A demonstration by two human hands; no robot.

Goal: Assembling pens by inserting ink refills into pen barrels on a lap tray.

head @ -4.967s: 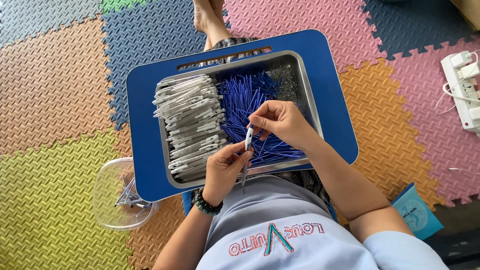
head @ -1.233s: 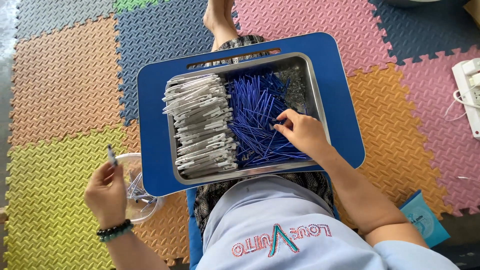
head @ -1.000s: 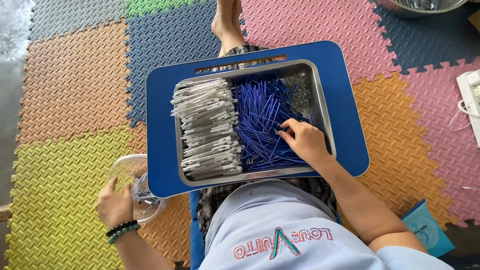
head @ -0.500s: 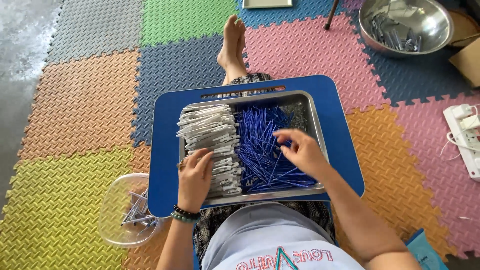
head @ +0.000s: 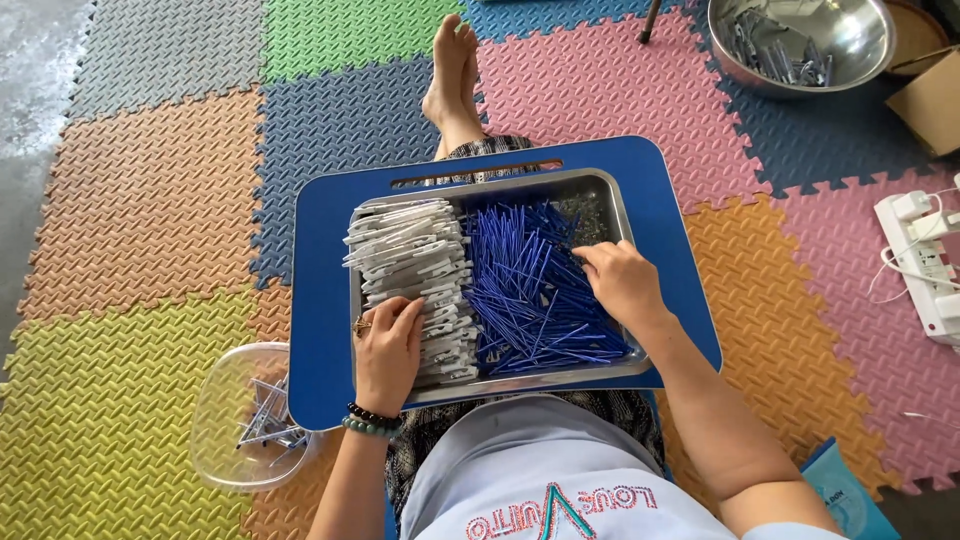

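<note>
Bright foam floor mats (head: 150, 200) surround a blue lap tray (head: 320, 300) bearing a metal pan (head: 610, 200). The left hand (head: 388, 345) rests fingers-down on the grey clips (head: 415, 270); the right hand (head: 622, 283) picks among blue rods (head: 525, 290). Few finished pieces lie in the clear tub (head: 225, 420); judging by the heaps, most remain.

Daylit floor of interlocking coloured foam mats (head: 160, 190).

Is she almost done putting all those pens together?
Not nearly. Done: a few finished pens lie in the clear tub. In hand: the left hand rests on the grey barrels, the right hand on the blue refills. Left: both piles in the metal tray are big.
</note>
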